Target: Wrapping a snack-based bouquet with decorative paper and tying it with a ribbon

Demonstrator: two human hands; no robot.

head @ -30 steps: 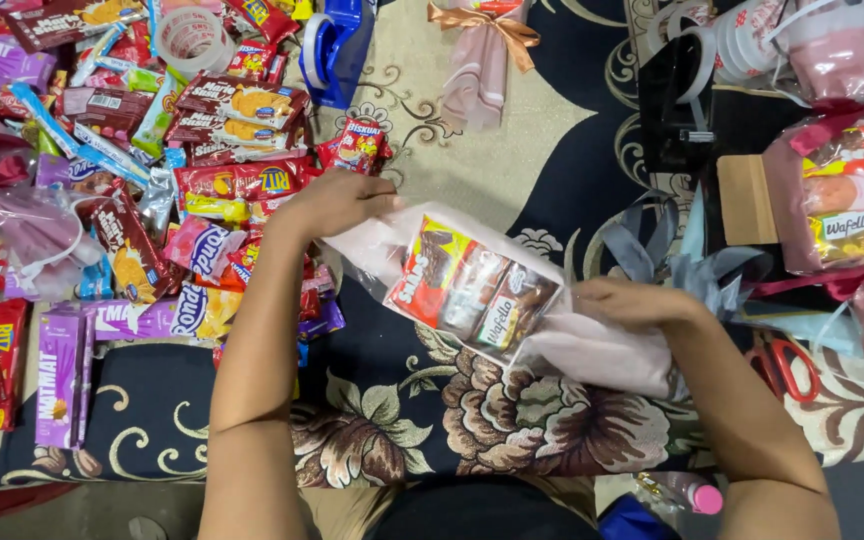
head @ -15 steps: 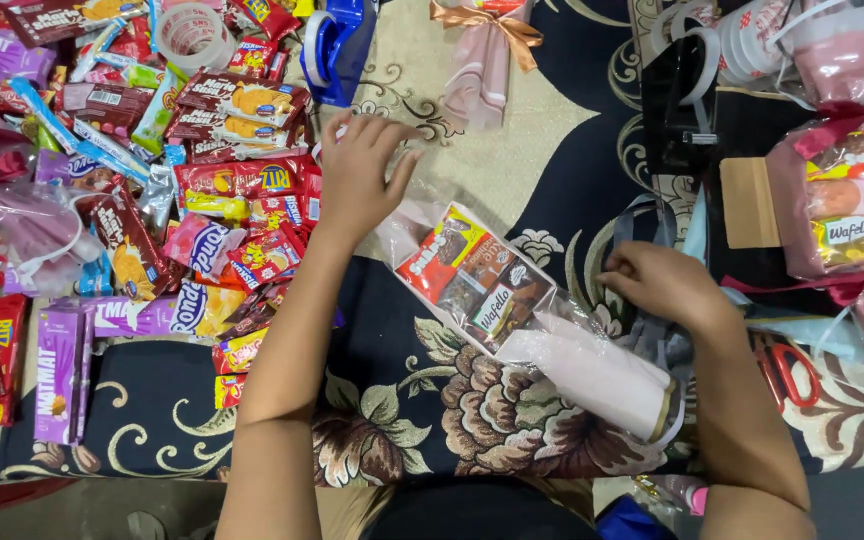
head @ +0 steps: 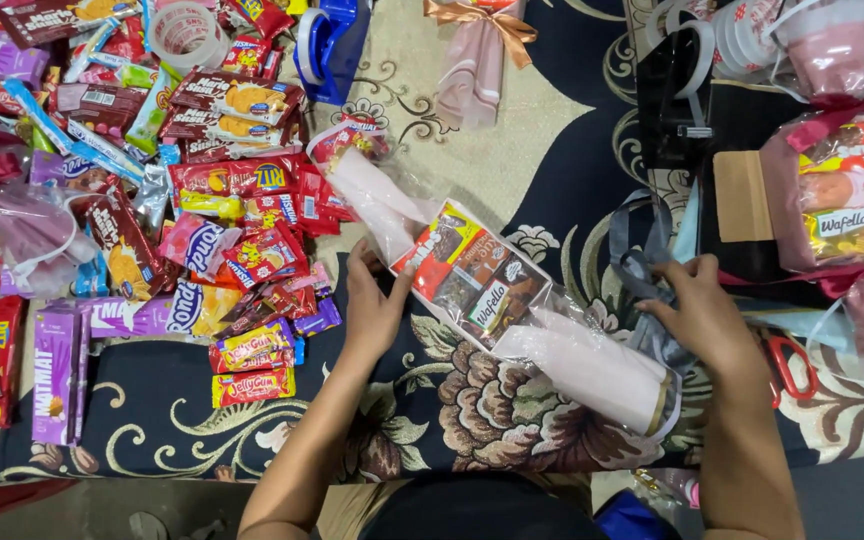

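Note:
A clear cellophane bag [head: 477, 275] with several snack packets and a pink cup [head: 592, 372] inside lies slanted on the floral rug [head: 512, 420]. My left hand [head: 377, 305] grips the bag's left edge, just beside the packets. My right hand [head: 704, 312] is to the right of the bag, fingers curled on a grey ribbon [head: 640, 268] that loops up from the bag's lower end. The bag's open pink top [head: 372, 195] points toward the snack pile.
A big pile of snack packets [head: 152, 200] covers the left side. A tape roll [head: 187, 35] and blue tape dispenser [head: 327, 45] lie at the top. A pink gift with a bronze bow [head: 472, 50], filled bags [head: 842, 200] and red scissors [head: 792, 365] sit right.
My left hand has pulled back from the snack pile to the bag's edge. My right hand has moved right onto the grey ribbon. The bag has shifted and turned slightly.

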